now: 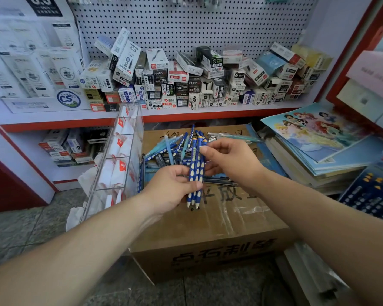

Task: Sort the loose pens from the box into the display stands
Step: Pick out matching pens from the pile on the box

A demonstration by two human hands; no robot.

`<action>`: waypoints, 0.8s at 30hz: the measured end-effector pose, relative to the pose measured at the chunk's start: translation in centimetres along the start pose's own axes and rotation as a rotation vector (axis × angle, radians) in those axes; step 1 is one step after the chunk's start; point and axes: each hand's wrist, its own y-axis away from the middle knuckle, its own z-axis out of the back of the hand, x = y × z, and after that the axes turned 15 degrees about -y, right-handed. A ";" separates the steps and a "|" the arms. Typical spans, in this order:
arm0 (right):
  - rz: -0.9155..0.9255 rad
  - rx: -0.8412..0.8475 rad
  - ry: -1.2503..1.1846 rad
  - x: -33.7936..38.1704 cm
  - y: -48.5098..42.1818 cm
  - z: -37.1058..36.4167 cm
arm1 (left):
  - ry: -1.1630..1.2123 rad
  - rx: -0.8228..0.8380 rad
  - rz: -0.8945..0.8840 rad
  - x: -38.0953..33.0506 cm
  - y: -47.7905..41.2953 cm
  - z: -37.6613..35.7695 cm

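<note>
Progress: early, by look of it. Heap of loose pens (170, 151) lies on top of cardboard box (208, 228), light and dark blue mixed, unsorted. Clear display stand (119, 155) just left of box, leaning; compartments show white packets, no blue pens that I can see. Bundle of dark blue pens (196, 171) held above box, tips down. Left hand (170, 188) palm up, fingers (177, 173) clamped round lower half of bundle. Right hand (228, 160) reaches in from right, thumb and fingers pinching upper ends, seemingly squaring them.
</note>
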 end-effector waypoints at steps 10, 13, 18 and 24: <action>-0.042 0.011 0.953 -6.2 -4.5 5.5 | 0.111 -0.070 0.089 0.4 -0.7 0.8; -0.037 -0.010 0.940 -6.1 -4.7 5.1 | 0.112 -0.062 0.086 0.3 -0.8 0.7; -0.057 -0.040 0.836 -6.4 -4.9 5.0 | 0.107 -0.061 0.087 0.3 -0.8 0.8; -0.040 -0.018 0.809 -5.5 -4.3 5.4 | 0.080 -0.075 0.076 0.5 -0.9 0.9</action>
